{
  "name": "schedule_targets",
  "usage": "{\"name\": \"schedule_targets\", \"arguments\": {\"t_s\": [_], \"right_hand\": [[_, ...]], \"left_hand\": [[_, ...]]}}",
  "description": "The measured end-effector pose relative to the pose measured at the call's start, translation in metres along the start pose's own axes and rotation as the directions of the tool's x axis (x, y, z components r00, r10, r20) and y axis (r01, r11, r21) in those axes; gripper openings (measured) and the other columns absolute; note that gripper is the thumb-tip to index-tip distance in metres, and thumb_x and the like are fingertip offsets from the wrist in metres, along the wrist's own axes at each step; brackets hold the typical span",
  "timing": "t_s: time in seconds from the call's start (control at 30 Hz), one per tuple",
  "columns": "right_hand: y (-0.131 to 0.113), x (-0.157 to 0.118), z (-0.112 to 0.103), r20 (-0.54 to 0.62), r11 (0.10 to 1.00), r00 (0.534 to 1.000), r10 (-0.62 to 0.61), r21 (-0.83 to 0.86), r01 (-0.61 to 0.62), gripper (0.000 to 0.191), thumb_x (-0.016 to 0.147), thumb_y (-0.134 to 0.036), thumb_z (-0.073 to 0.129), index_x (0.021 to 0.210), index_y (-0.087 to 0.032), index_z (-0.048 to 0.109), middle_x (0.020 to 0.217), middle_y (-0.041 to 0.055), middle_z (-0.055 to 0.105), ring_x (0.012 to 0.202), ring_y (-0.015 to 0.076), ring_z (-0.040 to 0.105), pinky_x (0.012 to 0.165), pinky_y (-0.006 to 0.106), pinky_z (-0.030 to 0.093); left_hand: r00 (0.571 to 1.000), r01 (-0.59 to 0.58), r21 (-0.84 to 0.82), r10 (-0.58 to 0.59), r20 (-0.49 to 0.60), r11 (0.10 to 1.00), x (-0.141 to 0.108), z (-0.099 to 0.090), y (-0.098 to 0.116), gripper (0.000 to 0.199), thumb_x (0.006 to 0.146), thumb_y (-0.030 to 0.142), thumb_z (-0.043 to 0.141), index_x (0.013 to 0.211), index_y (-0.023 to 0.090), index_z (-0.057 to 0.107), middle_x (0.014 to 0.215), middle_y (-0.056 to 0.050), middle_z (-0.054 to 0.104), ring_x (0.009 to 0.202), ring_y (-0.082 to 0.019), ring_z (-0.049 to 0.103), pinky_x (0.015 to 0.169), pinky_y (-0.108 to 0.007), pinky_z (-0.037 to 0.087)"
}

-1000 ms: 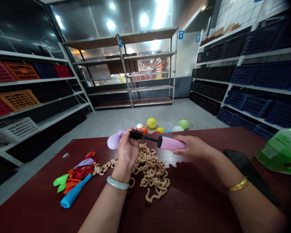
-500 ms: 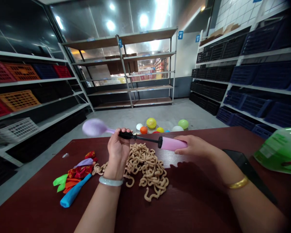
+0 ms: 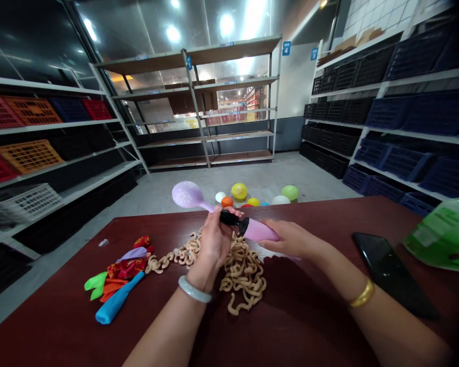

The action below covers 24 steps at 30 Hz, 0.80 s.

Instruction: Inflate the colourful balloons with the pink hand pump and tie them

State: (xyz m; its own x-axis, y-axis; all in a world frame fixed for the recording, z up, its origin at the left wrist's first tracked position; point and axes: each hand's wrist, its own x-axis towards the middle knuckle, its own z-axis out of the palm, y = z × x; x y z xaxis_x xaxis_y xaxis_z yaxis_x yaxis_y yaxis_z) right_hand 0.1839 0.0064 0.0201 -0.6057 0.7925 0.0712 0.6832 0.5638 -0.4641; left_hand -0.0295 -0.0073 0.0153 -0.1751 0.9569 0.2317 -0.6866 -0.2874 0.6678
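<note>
My left hand (image 3: 217, 237) grips the black end of a pump, where the neck of a purple balloon (image 3: 187, 194) is fitted. The balloon is partly inflated and points left. My right hand (image 3: 286, 238) is wrapped round the pink barrel (image 3: 258, 230) of the pump, whose rod is pushed in. Below my hands a pile of tan, curled pieces (image 3: 245, 275) lies on the dark red table (image 3: 302, 311). Flat balloons lie to the left: a blue one (image 3: 118, 299), a green one (image 3: 95, 285) and red patterned ones (image 3: 126, 268).
A black phone (image 3: 392, 270) and a green bag (image 3: 443, 237) lie at the right. Inflated balloons, one yellow (image 3: 239, 191), rest on the floor beyond the table. Shelves with crates (image 3: 30, 155) stand on both sides, and a rack (image 3: 237, 135) stands behind.
My left hand has moved right, towards my right hand, carrying the balloon along. The pump's rod has gone into the barrel. My right hand has shifted slightly left.
</note>
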Motion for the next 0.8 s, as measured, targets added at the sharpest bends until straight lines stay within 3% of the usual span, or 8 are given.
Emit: {"name": "schedule_targets", "arguments": {"t_s": [0.23, 0.4, 0.5, 0.6, 0.8], "right_hand": [[-0.024, -0.004, 0.012, -0.049, 0.998, 0.998, 0.031, -0.055, -0.033, 0.059, 0.087, -0.062, 0.059, 0.134, -0.026, 0.052, 0.111, 0.0083, 0.074, 0.094, 0.0326, 0.069, 0.07, 0.033, 0.043], [-0.041, -0.002, 0.027, -0.189, 0.984, 0.978, 0.084, -0.138, -0.111, 0.04, 0.086, -0.049, 0.063, 0.112, -0.02, 0.058, 0.109, 0.0103, 0.072, 0.098, 0.0317, 0.069, 0.071, 0.034, 0.045], [-0.046, 0.001, 0.031, -0.235, 0.951, 0.951, 0.203, -0.185, -0.248, 0.042, 0.084, -0.055, 0.063, 0.104, -0.019, 0.059, 0.1, 0.0112, 0.073, 0.091, 0.031, 0.07, 0.068, 0.033, 0.045], [-0.043, 0.003, 0.027, -0.218, 0.93, 0.951, 0.219, -0.247, -0.271, 0.047, 0.084, -0.061, 0.061, 0.102, -0.018, 0.061, 0.098, 0.0132, 0.074, 0.089, 0.0322, 0.071, 0.069, 0.035, 0.046], [-0.025, 0.003, 0.014, -0.177, 0.925, 0.965, 0.194, -0.294, -0.24, 0.04, 0.083, -0.052, 0.063, 0.106, -0.019, 0.061, 0.101, 0.0133, 0.074, 0.089, 0.0322, 0.071, 0.071, 0.036, 0.046]], "left_hand": [[0.997, -0.034, -0.032, 0.031, -0.073, 0.999, -0.006, 0.004, -0.008, 0.016, 0.086, 0.025, 0.069, 0.084, 0.018, 0.055, 0.074, -0.001, 0.058, 0.068, -0.014, 0.059, 0.069, -0.029, 0.05], [0.996, -0.027, 0.023, 0.029, -0.085, 0.999, -0.012, 0.013, -0.019, 0.018, 0.084, 0.025, 0.071, 0.083, 0.017, 0.055, 0.074, -0.002, 0.06, 0.068, -0.014, 0.059, 0.068, -0.028, 0.049], [0.995, -0.016, 0.031, 0.019, -0.095, 0.999, -0.012, 0.015, -0.02, 0.019, 0.082, 0.025, 0.072, 0.082, 0.017, 0.055, 0.074, -0.002, 0.06, 0.067, -0.014, 0.059, 0.067, -0.027, 0.049], [0.989, -0.06, 0.006, 0.06, -0.135, 0.998, -0.001, 0.008, -0.006, 0.019, 0.08, 0.023, 0.073, 0.082, 0.017, 0.055, 0.074, -0.001, 0.059, 0.068, -0.015, 0.059, 0.068, -0.029, 0.05], [0.965, -0.17, 0.003, 0.167, -0.203, 0.985, 0.025, -0.019, 0.041, 0.018, 0.078, 0.017, 0.07, 0.078, 0.017, 0.052, 0.071, 0.001, 0.057, 0.067, -0.015, 0.059, 0.067, -0.029, 0.049]]}}
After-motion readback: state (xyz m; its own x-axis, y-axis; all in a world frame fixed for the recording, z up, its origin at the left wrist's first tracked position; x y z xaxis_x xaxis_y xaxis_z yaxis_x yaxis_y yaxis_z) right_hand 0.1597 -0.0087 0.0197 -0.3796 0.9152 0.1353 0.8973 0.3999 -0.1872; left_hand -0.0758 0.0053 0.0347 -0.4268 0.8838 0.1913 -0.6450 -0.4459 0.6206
